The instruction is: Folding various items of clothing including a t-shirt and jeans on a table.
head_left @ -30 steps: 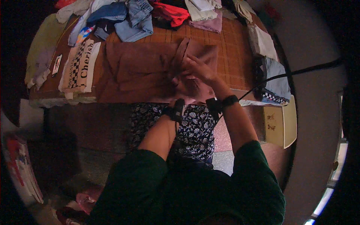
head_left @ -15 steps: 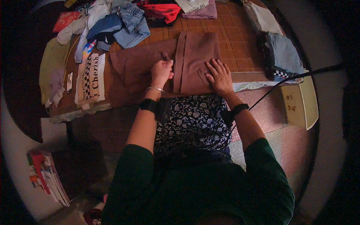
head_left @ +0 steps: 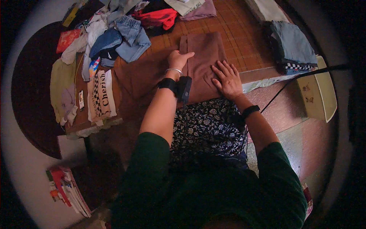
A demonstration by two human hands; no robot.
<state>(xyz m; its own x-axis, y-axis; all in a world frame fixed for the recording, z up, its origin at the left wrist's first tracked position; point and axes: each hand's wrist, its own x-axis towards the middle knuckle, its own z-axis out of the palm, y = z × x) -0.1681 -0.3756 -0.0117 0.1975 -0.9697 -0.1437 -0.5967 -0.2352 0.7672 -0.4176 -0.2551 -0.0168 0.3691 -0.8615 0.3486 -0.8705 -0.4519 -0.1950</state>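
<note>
A brown garment (head_left: 204, 72) lies on the table in front of me, its right part folded into a layered panel and its left part spread in a single dark sheet. My right hand (head_left: 229, 82) rests flat on the panel's right edge, fingers spread. At the panel's left edge my left hand (head_left: 179, 61) presses on the cloth, thumb stretched to the right; its other fingers are partly hidden by the back of the hand. Nothing shows gripped in either hand.
Jumbled clothes, among them blue denim (head_left: 131, 38) and a red piece (head_left: 160, 18), cover the far left. A cream printed cloth (head_left: 101, 93) lies left of the garment. Folded jeans (head_left: 293, 42) are stacked at right, above a yellowish bin (head_left: 316, 91). A black cable (head_left: 282, 89) crosses nearby.
My left hand has moved right and away from me, from pinching the cloth's left part to lying at the folded panel's edge with thumb out. My right hand stays on the panel.
</note>
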